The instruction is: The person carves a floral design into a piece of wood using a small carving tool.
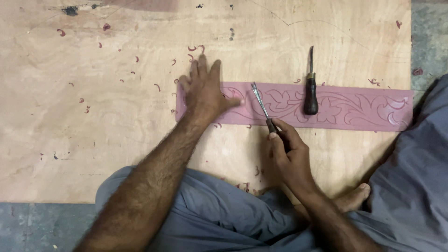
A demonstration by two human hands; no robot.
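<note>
A long pink strip [354,106] carved with a leafy scroll pattern lies across a plywood board [93,121]. My left hand [204,88] presses flat on the strip's left end, fingers spread. In my right hand [287,154] is a carving chisel [259,103] with a dark handle, its forked metal tip resting on the strip just right of my left hand. A second chisel [310,88] with a dark wooden handle and brass collar lies loose across the strip, blade pointing away from me.
Small curled pink shavings [193,48] are scattered over the board, mostly at the upper left. My crossed legs in grey-blue cloth [214,210] and a bare foot [354,198] sit at the board's near edge. Grey floor [429,37] shows at the right.
</note>
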